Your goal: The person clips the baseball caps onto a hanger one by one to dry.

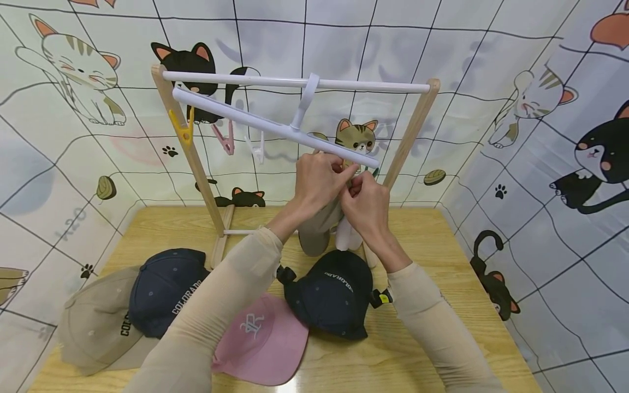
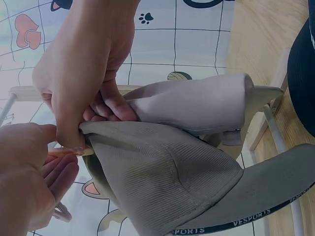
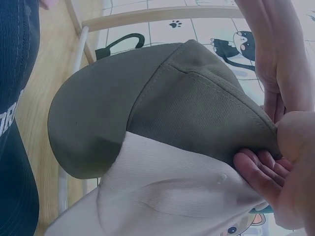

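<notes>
An olive-grey cap [image 1: 314,234] and a pale pinkish cap [image 1: 346,234] hang side by side under the right half of a white hanger [image 1: 275,128]. My left hand [image 1: 316,183] is just below the hanger bar; its thumb and fingers pinch a peach-coloured clip [image 2: 84,151] at the olive-grey cap's edge. Beside it, my right hand [image 1: 366,207] pinches that same edge, its fingers reaching between the two caps in the right wrist view. A green clip [image 3: 263,210] shows at the pale cap's top edge. Most of the peach clip is hidden by fingers.
The hanger hooks over the white rail [image 1: 368,85] of a wooden-legged rack. Yellow [image 1: 185,131], pink [image 1: 226,139] and white [image 1: 256,147] clips hang on its left half. On the table lie beige [image 1: 98,322], navy [image 1: 164,292], pink [image 1: 267,341] and dark navy [image 1: 329,297] caps.
</notes>
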Demonstrator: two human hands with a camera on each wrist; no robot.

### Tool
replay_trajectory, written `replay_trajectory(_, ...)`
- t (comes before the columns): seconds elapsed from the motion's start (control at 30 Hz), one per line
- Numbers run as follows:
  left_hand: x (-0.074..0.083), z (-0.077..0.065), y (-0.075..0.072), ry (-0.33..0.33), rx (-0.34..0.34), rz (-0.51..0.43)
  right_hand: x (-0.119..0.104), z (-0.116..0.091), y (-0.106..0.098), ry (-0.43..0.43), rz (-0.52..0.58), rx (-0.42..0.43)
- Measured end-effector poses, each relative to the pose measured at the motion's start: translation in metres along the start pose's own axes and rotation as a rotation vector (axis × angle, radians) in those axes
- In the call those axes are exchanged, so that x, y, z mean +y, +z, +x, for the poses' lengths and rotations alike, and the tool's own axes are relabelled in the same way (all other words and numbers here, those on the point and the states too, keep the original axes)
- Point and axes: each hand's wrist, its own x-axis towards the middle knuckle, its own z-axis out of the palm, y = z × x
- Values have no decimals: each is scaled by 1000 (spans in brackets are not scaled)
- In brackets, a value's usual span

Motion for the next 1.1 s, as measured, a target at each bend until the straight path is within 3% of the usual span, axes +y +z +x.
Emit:
replay_trajectory(0.17, -1, 0, -1, -29, -17, -49, 2, 1, 0, 11, 13, -22)
replay_trajectory(0.73, -12, -4, -7, 2, -103, -100, 3, 3, -6, 49, 43, -100)
replay_trajectory(1.1, -20, -14, -15, -20, -154, -192, 2, 1, -8, 62, 80, -133)
